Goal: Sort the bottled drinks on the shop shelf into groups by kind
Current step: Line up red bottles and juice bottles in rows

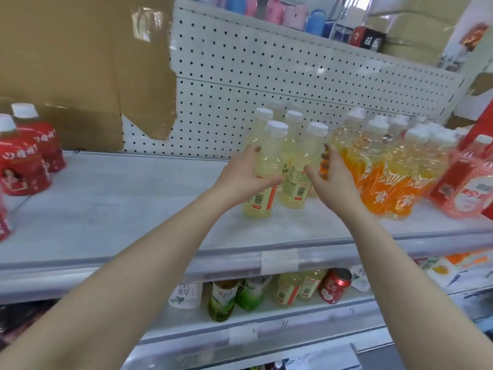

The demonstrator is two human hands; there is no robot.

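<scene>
Five or more pale bottles (pixel 292 166) stand bunched mid-shelf (pixel 120 209), touching the orange bottles (pixel 386 177) to their right and well apart from the red bottles (pixel 24 161) at far left. The hands bracket the bunch, likely to shift it as one group. The left hand (pixel 244 173) curls round the front-left bottle, thumb across its label. The right hand (pixel 333 174) is flat, fingers nearly straight, wedged between pale and orange, probably to part the two kinds. Its fingertips sit against a bottle, though which one is unclear. The rear pale bottles are blurred, so their count is uncertain, and the red bottles are cut off at the edge.
</scene>
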